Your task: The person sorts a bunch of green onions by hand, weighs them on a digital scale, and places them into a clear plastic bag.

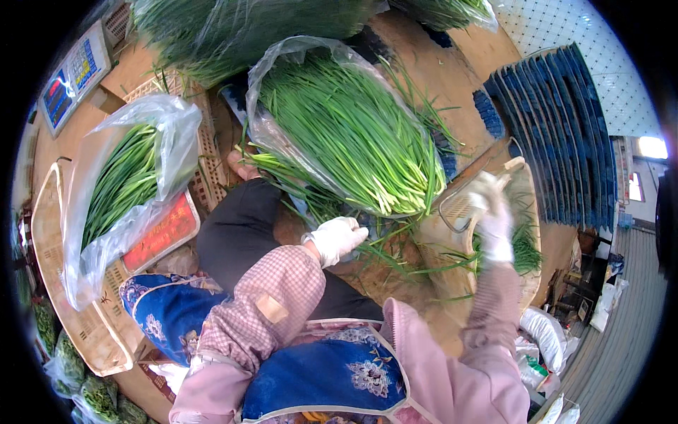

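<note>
A big bundle of garlic chives (346, 131) lies in an opened clear plastic bag (260, 76) in front of me, pale stem ends toward me. Just below those ends is my left hand (335, 240), in a white glove, its fingers closed; what they hold, if anything, is hidden. Loose chive leaves (381, 254) lie beside its fingertips. My right hand (492, 219), also gloved and smeared by motion, is raised over a beige plastic basket (448, 247) on the right. Green trimmings (524, 244) fill part of that basket.
At left, a smaller bag of chives (127, 177) rests on a beige crate (53, 233) beside a red-faced box (162, 233). A digital scale (74, 78) stands farther back. Large bagged bundles (247, 32) lie at the far side; a dark blue ribbed stack (554, 138) stands right.
</note>
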Available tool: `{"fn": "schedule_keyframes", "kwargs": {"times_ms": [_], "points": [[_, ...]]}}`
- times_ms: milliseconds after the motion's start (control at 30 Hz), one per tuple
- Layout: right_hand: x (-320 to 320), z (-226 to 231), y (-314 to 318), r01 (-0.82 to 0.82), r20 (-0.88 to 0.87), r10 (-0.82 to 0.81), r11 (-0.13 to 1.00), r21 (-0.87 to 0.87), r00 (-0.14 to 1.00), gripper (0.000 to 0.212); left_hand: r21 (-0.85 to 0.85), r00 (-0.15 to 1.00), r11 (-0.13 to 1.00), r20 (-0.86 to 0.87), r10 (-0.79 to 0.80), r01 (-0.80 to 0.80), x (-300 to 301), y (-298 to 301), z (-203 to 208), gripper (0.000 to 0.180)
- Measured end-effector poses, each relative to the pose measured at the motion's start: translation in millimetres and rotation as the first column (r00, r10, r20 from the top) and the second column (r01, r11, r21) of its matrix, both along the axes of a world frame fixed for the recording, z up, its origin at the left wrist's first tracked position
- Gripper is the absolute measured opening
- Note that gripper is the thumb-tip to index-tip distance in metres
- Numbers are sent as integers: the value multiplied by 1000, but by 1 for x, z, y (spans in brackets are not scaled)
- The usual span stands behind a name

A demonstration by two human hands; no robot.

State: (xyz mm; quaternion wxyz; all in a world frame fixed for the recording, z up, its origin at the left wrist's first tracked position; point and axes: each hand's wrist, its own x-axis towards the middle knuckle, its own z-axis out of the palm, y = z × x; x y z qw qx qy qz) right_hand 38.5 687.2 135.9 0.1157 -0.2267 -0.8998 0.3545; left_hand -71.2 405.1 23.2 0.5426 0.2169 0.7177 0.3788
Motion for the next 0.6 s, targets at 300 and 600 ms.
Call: {"fn": "schedule_keyframes", "kwargs": {"times_ms": [300,600], "points": [[-75,-112,-116,-208,632,41,959,193,774,69,-208,638,848,577,509,-488,-11,35,-47,38],[-73,-84,-126,-134,460,146,989,-59,876,28,-243,445,724,651,615,-645,-17,27,-80,41]]}}
